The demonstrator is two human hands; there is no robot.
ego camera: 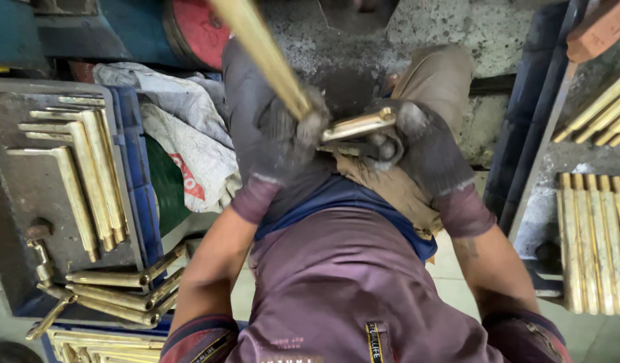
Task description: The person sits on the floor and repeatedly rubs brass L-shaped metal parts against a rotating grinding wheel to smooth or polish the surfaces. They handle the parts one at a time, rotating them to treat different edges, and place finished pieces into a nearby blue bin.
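Head view: both gloved hands work over the person's lap. Left hand is clenched around the lower end of a long brass rod, which rises steeply toward the top edge of the picture. Right hand grasps a short L-shaped brass handle, its polished end pointing at the left hand and touching or nearly touching the rod; the exact contact is hidden by the gloves. A brown cloth lies under the piece on the lap. For good control, the judgement is that the rod should be gripped low, the handle braced against the cloth, and both wrists kept close to the body. Finished-looking brass handles lie in a blue crate to the left; ribbed brass bars rest to the right.
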